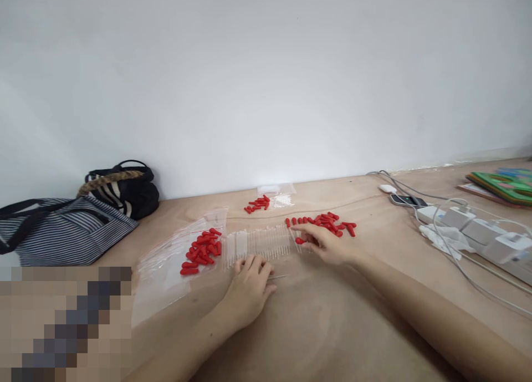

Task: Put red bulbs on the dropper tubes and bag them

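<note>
A row of thin clear tubes (270, 242) lies side by side on the wooden table. Below the row, my left hand (251, 290) rests with its fingers apart, beside a single thin tube (280, 276). At the row's right end is my right hand (322, 243), index finger stretched toward a red-capped tube (287, 222); another red cap (300, 240) lies by its fingertips. Whether the right hand grips anything is unclear. Several red caps (328, 222) are heaped behind it, and more red caps (203, 249) sit on plastic bags (166, 265) to the left.
Farther back are a small red pile (257, 203) and a clear bag (282, 199) near the wall. Striped (75, 227) and black bags (141, 191) stand at left. White chargers (482, 232), cables, a black device (407, 200) and green plastic pieces (507, 187) occupy the right.
</note>
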`<act>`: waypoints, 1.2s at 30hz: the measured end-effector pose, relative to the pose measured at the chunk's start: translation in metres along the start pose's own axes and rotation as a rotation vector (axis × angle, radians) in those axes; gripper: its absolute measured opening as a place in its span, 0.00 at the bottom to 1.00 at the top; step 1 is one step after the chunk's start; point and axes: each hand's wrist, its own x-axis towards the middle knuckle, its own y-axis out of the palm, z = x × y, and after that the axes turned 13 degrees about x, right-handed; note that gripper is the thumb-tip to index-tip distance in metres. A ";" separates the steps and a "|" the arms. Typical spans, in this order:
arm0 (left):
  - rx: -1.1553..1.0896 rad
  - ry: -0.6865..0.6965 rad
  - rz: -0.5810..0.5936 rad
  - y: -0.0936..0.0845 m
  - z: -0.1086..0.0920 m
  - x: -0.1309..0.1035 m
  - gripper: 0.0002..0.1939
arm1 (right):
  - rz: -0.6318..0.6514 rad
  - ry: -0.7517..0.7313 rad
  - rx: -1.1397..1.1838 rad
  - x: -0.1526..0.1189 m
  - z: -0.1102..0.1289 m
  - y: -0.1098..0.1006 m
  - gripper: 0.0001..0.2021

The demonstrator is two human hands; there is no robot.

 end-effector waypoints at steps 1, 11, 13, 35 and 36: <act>-0.048 -0.001 -0.001 0.001 -0.001 0.001 0.06 | 0.002 -0.027 0.024 -0.003 0.005 0.008 0.13; -0.143 -0.082 -0.049 0.014 0.000 0.000 0.05 | -0.072 0.066 0.127 -0.027 0.005 0.040 0.05; -0.157 -0.077 -0.075 0.016 0.002 -0.002 0.05 | -0.062 0.050 0.061 -0.029 0.004 0.040 0.05; -0.255 -0.022 -0.220 0.013 0.001 -0.006 0.09 | -0.012 0.009 -0.001 -0.024 0.016 0.049 0.04; -0.260 -0.022 -0.223 0.013 0.001 -0.005 0.09 | -0.008 0.022 0.002 -0.024 0.017 0.049 0.04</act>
